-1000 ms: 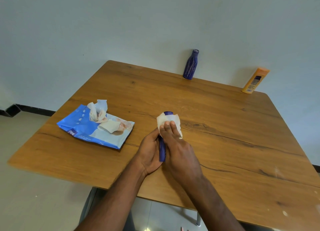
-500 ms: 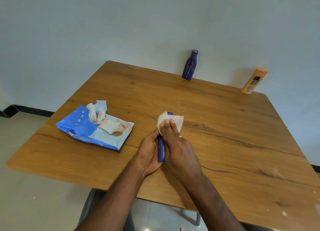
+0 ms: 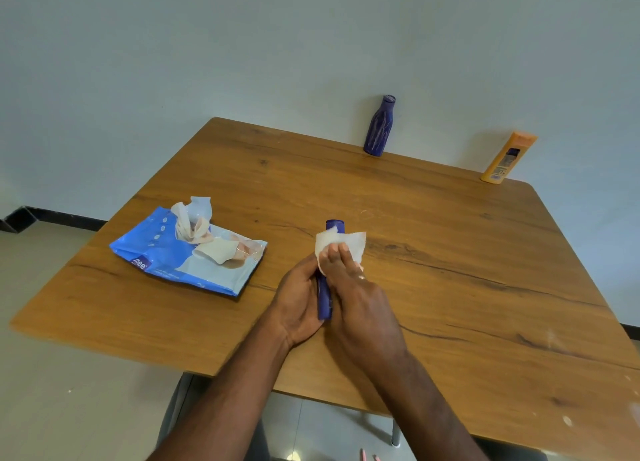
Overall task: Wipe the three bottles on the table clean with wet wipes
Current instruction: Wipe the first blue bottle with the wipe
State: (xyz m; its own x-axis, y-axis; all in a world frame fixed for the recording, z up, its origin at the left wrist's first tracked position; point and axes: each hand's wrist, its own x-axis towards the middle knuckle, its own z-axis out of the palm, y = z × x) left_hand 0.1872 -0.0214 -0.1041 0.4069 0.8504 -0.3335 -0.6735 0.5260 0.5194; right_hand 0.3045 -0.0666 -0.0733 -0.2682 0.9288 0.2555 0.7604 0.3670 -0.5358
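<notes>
A slim dark blue bottle [image 3: 325,298] lies lengthwise between my hands near the table's middle, cap end pointing away. My left hand [image 3: 298,301] grips its lower body from the left. My right hand [image 3: 360,304] presses a white wet wipe [image 3: 341,244] round the bottle's upper part, fingers curled over it. A second dark blue bottle [image 3: 378,128] stands upright at the far edge by the wall. An orange bottle [image 3: 507,157] leans against the wall at the far right corner.
A blue pack of wet wipes [image 3: 180,256] lies open on the wooden table [image 3: 450,252] to the left of my hands, with a wipe sticking up from it. The table's near edge runs just below my wrists. Tiled floor shows beneath.
The wipe has slid down a little from the cap, so the bottle's blue top shows above it. My right hand's fingers have shifted slightly on the wipe. The left hand stays in place.
</notes>
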